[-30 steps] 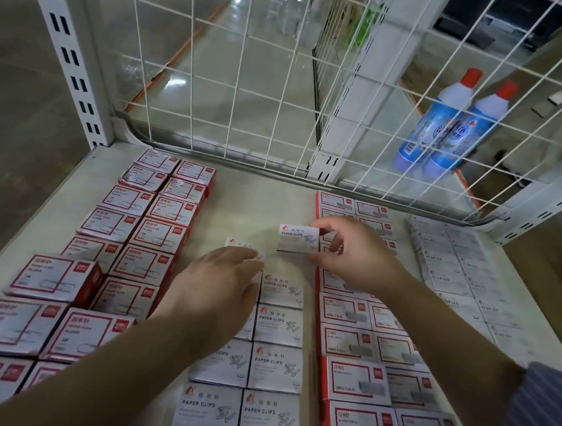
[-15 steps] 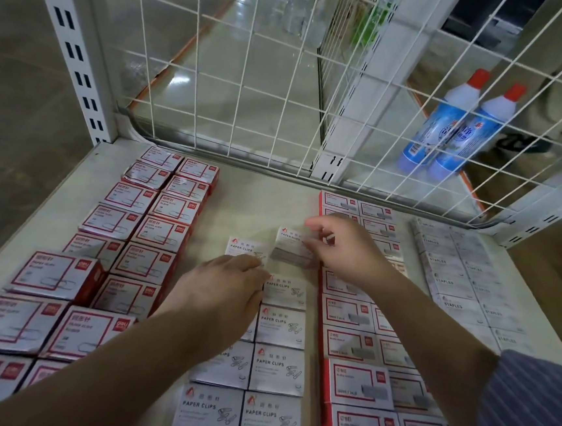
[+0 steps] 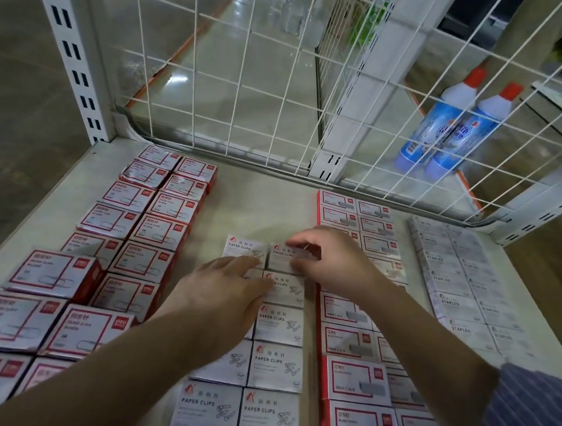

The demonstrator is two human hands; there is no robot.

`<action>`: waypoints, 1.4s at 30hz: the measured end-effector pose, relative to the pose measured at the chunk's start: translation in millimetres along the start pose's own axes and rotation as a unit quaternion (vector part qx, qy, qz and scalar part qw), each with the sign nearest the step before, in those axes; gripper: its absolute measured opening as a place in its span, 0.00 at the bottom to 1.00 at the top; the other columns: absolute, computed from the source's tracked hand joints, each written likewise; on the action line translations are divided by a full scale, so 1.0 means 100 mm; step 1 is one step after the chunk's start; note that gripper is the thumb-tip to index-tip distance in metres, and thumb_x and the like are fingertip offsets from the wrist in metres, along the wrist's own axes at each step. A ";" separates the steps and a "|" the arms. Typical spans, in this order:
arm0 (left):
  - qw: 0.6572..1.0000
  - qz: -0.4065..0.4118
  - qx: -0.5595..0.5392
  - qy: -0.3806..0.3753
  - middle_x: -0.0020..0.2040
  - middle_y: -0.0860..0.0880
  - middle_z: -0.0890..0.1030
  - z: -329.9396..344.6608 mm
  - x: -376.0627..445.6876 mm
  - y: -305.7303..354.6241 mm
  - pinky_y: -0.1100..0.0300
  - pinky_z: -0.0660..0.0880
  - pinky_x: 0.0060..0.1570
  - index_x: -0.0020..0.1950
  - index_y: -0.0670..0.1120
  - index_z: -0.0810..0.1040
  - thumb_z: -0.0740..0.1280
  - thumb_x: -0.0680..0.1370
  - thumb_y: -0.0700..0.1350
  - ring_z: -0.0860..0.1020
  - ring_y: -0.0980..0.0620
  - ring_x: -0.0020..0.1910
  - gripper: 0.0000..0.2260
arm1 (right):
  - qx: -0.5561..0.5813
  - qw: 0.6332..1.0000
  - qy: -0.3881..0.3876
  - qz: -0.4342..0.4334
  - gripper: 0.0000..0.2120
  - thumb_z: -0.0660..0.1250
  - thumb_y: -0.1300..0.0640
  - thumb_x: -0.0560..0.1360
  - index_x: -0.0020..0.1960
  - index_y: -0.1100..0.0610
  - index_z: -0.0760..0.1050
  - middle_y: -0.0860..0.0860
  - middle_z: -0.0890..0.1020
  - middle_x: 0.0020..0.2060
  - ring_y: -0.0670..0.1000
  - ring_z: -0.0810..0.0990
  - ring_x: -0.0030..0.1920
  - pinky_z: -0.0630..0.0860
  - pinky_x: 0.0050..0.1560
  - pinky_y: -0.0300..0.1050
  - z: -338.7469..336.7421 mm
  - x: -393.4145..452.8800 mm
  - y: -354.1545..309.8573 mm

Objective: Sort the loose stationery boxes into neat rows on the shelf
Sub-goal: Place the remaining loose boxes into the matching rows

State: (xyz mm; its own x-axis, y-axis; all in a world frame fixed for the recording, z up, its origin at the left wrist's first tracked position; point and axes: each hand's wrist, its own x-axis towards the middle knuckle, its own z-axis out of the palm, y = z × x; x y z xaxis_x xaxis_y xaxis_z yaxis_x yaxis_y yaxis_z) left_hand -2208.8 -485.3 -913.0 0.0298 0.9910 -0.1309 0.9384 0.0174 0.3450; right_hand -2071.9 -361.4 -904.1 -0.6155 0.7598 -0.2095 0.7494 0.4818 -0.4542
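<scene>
Right hand (image 3: 324,260) reaches forward, fingers curled, pinching a white paper clip box (image 3: 282,258) at the row's far end. Left hand (image 3: 222,291) lies flat, fingers straight, on neighbouring boxes (image 3: 275,322).

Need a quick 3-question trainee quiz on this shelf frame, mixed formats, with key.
1. True or false: the right hand is on a white paper clips box at the far end of the middle rows.
2. Which boxes sit nearest the shelf's right edge? A) staples boxes B) red-bordered boxes C) bottles
3. Fill in: the left hand rests on the ____ rows.

Key: 1 true; 2 A; 3 paper clips
</scene>
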 end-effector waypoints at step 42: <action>0.999 0.023 0.002 0.028 0.74 0.57 0.59 0.04 0.00 -0.06 0.60 0.59 0.69 0.72 0.58 0.61 0.50 0.81 0.53 0.59 0.55 0.71 0.19 | -0.006 0.999 0.016 -0.027 0.17 0.65 0.54 0.76 0.64 0.51 0.73 0.47 0.75 0.56 0.45 0.72 0.55 0.66 0.56 0.38 0.06 -0.04 0.00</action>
State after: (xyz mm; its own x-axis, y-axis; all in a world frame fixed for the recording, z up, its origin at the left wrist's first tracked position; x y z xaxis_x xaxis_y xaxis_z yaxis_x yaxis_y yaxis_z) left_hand -2213.5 -486.1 -918.7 0.0542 0.9965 -0.0630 0.9377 -0.0291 0.3463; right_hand -2070.9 -366.9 -908.5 -0.6468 0.7464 -0.1568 0.7185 0.5274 -0.4534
